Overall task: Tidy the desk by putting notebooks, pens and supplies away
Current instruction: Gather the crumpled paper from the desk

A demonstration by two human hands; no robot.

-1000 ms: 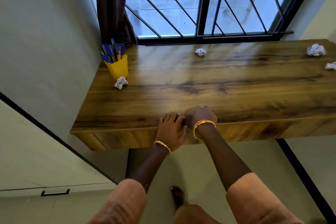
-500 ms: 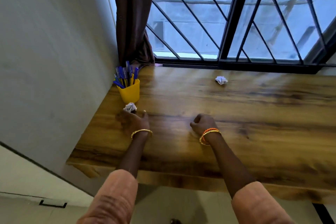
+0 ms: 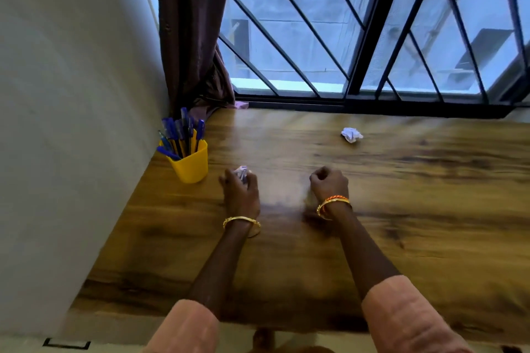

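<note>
Left hand (image 3: 240, 189) closed around a crumpled paper ball (image 3: 241, 172), just right of the yellow pen cup (image 3: 190, 165); only a white scrap shows above the fingers. Cannot tell whether the ball is lifted or resting on the worktop (image 3: 430, 209). Right hand (image 3: 329, 185) curled into a loose fist, knuckles down near the wood; whether it holds anything is hidden.

Second paper ball (image 3: 351, 134) lies alone farther back, near the window (image 3: 372, 37), well apart from both hands.

Handling, judged: the paper is very light, soft and crushable, with no fragility. It takes a grip anywhere; a gentle pinch or whole-hand scoop from above will do. The creased surface should not slip. Main risk is flicking it away on the glossy wood, or dropping it from a loose grip.

Pen cup holds blue pens (image 3: 179, 135) upright and looks top-heavy; a careless left wrist close beside it could tip it.
</note>
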